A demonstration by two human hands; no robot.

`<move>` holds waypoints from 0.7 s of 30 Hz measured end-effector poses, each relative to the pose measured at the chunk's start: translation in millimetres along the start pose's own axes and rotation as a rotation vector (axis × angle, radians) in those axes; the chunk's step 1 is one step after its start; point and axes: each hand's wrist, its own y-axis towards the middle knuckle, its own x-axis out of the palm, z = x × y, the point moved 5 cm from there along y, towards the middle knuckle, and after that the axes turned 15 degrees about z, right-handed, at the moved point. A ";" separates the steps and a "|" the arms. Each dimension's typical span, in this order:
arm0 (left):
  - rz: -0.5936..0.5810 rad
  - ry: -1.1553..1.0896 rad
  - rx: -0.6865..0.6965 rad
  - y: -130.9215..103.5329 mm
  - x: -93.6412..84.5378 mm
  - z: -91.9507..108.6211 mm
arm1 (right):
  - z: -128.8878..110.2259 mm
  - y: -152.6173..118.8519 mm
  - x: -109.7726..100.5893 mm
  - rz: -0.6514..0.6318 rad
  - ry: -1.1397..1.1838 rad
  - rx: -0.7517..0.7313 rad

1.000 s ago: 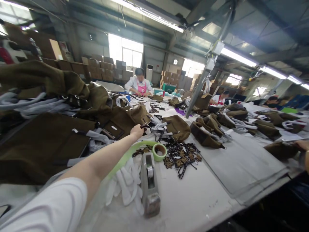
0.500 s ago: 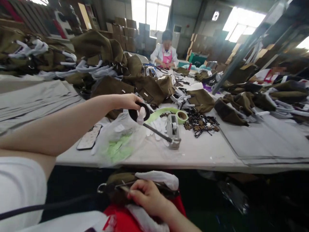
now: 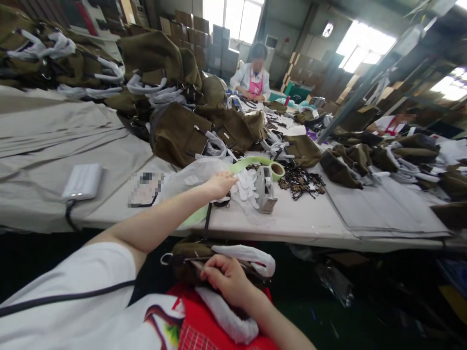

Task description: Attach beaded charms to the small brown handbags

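Observation:
My left hand (image 3: pixel 223 184) reaches over the table, fingers stretched out at the edge of a pile of white pieces (image 3: pixel 245 187). Just below it lies a dark ring-shaped roll (image 3: pixel 222 200), partly hidden by the hand. A black strap (image 3: pixel 207 219) hangs over the table edge towards my lap. On my lap is an olive bag (image 3: pixel 186 267) with white-wrapped handles (image 3: pixel 244 253). My right hand (image 3: pixel 226 279) is closed on the bag's upper edge. A metal tape dispenser (image 3: pixel 265 190) stands right of the white pieces, beside a green tape roll (image 3: pixel 277 171).
A phone (image 3: pixel 146 188) and a white power bank (image 3: pixel 83 182) lie on the left. Olive bags (image 3: pixel 180 133) are heaped behind. Dark beaded pieces (image 3: pixel 301 182) and grey sheets (image 3: pixel 383 204) lie on the right. A person (image 3: pixel 253 78) works across the table.
My left hand has let go of the dark roll, which now lies on the table, and has moved right and down to the white pieces. My right hand keeps its hold. The view has shifted left.

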 end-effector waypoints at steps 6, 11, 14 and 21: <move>-0.003 -0.042 -0.151 -91.4 23.9 10.2 | 1.9 6.4 -1.1 0.000 0.024 0.028; 0.056 -0.038 -0.427 -168.6 58.0 13.4 | -3.4 6.2 14.2 -0.133 -0.100 -0.021; 0.022 -0.120 -0.569 -190.6 79.0 0.2 | 6.5 11.2 24.4 -0.189 -0.125 0.004; 0.065 -0.609 -0.517 -188.2 106.3 -31.3 | 13.2 29.7 28.6 -0.142 -0.013 0.073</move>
